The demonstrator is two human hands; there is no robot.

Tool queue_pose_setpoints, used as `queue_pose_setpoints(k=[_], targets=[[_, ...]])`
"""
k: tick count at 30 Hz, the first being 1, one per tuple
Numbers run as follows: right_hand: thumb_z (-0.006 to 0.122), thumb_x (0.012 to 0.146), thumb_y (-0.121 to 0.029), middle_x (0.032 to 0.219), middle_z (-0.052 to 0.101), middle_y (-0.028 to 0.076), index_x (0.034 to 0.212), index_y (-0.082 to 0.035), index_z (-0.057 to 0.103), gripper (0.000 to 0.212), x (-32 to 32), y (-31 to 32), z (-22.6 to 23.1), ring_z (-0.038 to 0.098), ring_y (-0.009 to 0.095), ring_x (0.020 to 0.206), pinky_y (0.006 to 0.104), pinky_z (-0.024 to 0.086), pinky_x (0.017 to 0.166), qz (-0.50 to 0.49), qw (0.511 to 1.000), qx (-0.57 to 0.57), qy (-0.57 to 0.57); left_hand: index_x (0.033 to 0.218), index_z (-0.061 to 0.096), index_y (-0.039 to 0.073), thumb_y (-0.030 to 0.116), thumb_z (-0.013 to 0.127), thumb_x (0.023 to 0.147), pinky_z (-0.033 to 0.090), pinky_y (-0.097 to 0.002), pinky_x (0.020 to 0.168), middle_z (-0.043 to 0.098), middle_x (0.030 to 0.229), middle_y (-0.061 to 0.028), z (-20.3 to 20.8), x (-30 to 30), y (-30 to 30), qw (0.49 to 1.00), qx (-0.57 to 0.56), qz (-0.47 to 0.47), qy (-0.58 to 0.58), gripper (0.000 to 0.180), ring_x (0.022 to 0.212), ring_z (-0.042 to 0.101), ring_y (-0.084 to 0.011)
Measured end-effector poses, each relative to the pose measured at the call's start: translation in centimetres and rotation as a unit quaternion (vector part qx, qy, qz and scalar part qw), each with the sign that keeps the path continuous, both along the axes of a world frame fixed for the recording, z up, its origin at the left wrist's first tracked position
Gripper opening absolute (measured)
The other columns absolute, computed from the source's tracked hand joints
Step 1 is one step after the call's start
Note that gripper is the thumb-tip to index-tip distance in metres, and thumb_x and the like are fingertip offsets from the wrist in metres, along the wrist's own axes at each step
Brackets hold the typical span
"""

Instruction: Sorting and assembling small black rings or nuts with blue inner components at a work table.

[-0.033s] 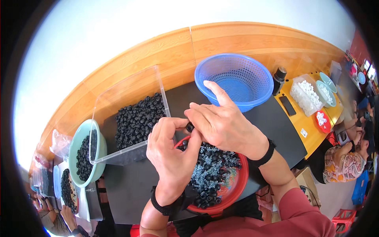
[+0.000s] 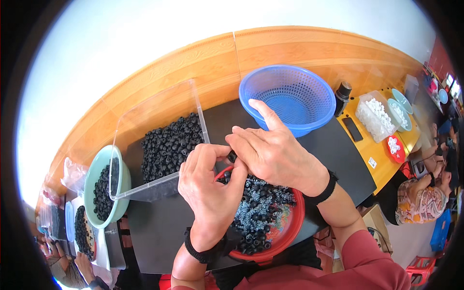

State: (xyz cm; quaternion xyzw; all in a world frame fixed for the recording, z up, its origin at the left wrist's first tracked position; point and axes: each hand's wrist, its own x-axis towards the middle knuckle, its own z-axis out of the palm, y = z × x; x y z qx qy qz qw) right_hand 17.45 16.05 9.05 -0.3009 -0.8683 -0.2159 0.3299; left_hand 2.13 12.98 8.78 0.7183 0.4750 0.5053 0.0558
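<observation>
Above a red basin, my two hands meet on a small black plastic piece. My left hand pinches it between thumb and fingers. From the other side, my right hand presses its bent fingers against the same piece; one finger sticks out free toward the blue basket, and the thumb is hidden. Much of the piece is covered by fingers. Inside the basin lie many small pale-blue springs mixed with black plastic parts.
Black ring-like parts fill a clear bin at left, beside a green bowl of similar parts. A blue perforated basket, black bottle and phone stand beyond. Other people work at both sides.
</observation>
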Motion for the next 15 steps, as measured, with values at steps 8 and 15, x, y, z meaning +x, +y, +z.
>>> queue_pose_setpoints(k=[8,15], targets=[[0.062,0.076,-0.012,0.07,0.057,0.007,0.091,0.004,0.061,0.023,-0.1,1.0,-0.5,0.062,0.018,0.061,0.0554,0.038,0.106,0.016,0.996,0.088,0.023,0.089,0.067,-0.001,0.001,0.07,0.077,0.04,-0.0234,0.058,0.064,0.074,-0.0058,-0.5,-0.3,0.7,0.988,-0.067,-0.062,-0.128,0.013,0.062,0.055,-0.0103],[0.079,0.074,-0.027,0.092,0.071,0.008,0.107,-0.002,0.065,0.044,-0.2,0.3,0.1,0.07,0.019,0.084,0.0541,0.043,0.101,0.069,0.99,0.026,0.119,0.1,0.068,-0.003,0.011,0.059,0.091,0.044,-0.0213,0.074,0.067,0.087,-0.001,0.0,-2.4,1.3,0.791,-0.329,-0.301,-0.419,0.019,0.078,0.058,-0.0051]])
